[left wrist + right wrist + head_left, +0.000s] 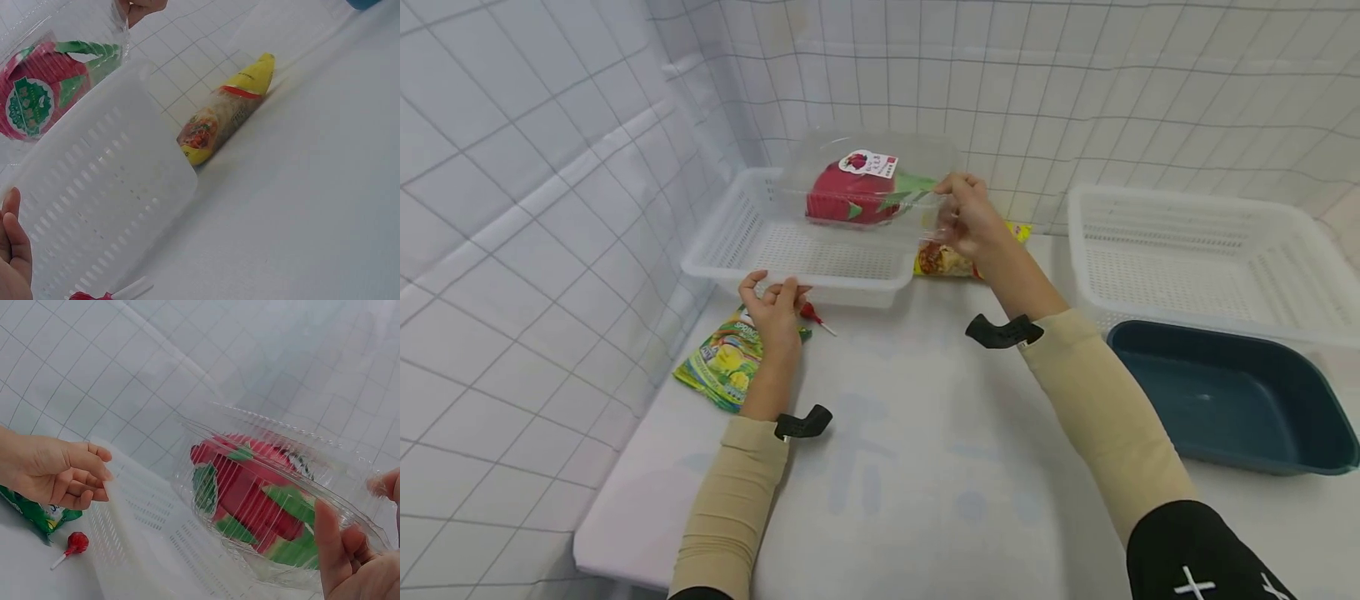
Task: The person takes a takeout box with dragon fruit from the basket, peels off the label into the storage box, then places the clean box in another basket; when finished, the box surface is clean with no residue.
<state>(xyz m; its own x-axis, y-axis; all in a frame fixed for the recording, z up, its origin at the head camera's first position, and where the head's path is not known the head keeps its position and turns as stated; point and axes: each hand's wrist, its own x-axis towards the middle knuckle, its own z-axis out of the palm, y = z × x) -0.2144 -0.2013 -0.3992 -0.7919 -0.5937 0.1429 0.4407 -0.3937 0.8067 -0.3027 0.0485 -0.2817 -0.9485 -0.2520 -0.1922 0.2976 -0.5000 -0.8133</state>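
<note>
Red lollipop (808, 312) at seven o'clock from this clear clamshell box (872, 187), teal basin (1210, 400) at four! My right hand (968, 218), pinching the box's end, partly hides the yellow packet (946, 262); my left hand (773, 312) grips the near rim of the white basket (850, 289) beneath. Long axis nine-to-three, green tips of the dragon fruit (850, 196) towards three.

On my head feed I see 1 clear, ribbed plastic box (917, 154) held up at the upper centre of the frame; in my right wrist view it slants down toward the right. Inside lies 1 red dragon fruit (842, 198) with green tips, 1 white printed label (868, 163) above it. 1 white slotted basket (857, 289), open-topped, sits below, left of centre.
</note>
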